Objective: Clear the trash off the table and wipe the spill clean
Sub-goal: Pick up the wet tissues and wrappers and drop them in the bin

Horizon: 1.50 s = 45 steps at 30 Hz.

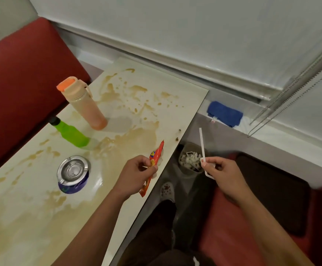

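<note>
A brown spill (pixel 137 133) spreads in puddles and splashes over the cream table (pixel 31 217). My left hand (pixel 137 175) grips a red and orange snack wrapper (pixel 157 154) at the table's right edge. My right hand (pixel 221 173) pinches a thin white paper strip (pixel 202 144) above a small bin (pixel 191 160) on the floor, which holds crumpled white trash. A folded blue cloth (pixel 224 113) lies on the ledge beyond the table.
On the table stand an orange-lidded bottle (pixel 83 104), a green bottle (pixel 70 134) lying tilted, and a metal ashtray (pixel 73 173) on a blue base. Red seats (pixel 22 83) flank the table. Blind cords (pixel 290 89) hang at the right.
</note>
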Each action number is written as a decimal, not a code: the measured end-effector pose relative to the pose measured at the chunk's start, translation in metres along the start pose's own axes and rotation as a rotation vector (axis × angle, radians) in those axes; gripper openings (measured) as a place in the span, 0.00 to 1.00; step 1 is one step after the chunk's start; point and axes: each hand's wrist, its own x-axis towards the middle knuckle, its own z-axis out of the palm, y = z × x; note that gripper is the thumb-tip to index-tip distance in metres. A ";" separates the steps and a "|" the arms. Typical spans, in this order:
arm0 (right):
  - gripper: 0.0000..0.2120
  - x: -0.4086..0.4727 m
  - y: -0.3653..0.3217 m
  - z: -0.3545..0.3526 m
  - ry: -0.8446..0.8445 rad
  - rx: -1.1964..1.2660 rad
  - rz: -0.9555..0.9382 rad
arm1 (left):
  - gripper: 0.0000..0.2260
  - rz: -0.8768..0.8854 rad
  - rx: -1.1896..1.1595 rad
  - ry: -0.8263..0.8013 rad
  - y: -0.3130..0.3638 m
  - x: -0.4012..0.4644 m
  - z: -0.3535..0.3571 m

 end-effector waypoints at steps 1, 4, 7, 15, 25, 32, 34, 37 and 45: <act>0.05 0.004 0.005 -0.005 0.013 0.006 0.009 | 0.09 0.003 0.002 -0.010 0.002 0.007 0.008; 0.04 0.018 0.020 -0.014 0.031 0.009 0.042 | 0.10 0.004 -0.018 -0.031 0.004 0.027 0.032; 0.03 0.037 0.040 -0.017 0.039 0.028 0.084 | 0.09 0.006 -0.017 -0.054 -0.003 0.052 0.063; 0.02 0.108 0.109 -0.025 0.093 -0.019 0.171 | 0.07 0.001 -0.062 -0.021 -0.011 0.114 0.159; 0.07 0.229 0.215 0.003 0.126 -0.148 0.236 | 0.13 -0.137 -0.126 0.111 -0.086 0.193 0.236; 0.06 0.301 0.254 0.018 -0.061 -0.376 0.295 | 0.21 -0.199 -0.148 0.180 -0.124 0.225 0.258; 0.07 0.318 0.264 0.021 -0.170 -0.387 0.287 | 0.24 -0.213 -0.164 0.199 -0.129 0.232 0.260; 0.17 0.334 0.278 0.021 -0.199 -0.555 0.360 | 0.27 -0.250 -0.175 0.195 -0.136 0.242 0.262; 0.19 0.314 0.263 0.002 -0.043 -0.373 0.270 | 0.31 -0.310 -0.141 0.205 -0.136 0.269 0.275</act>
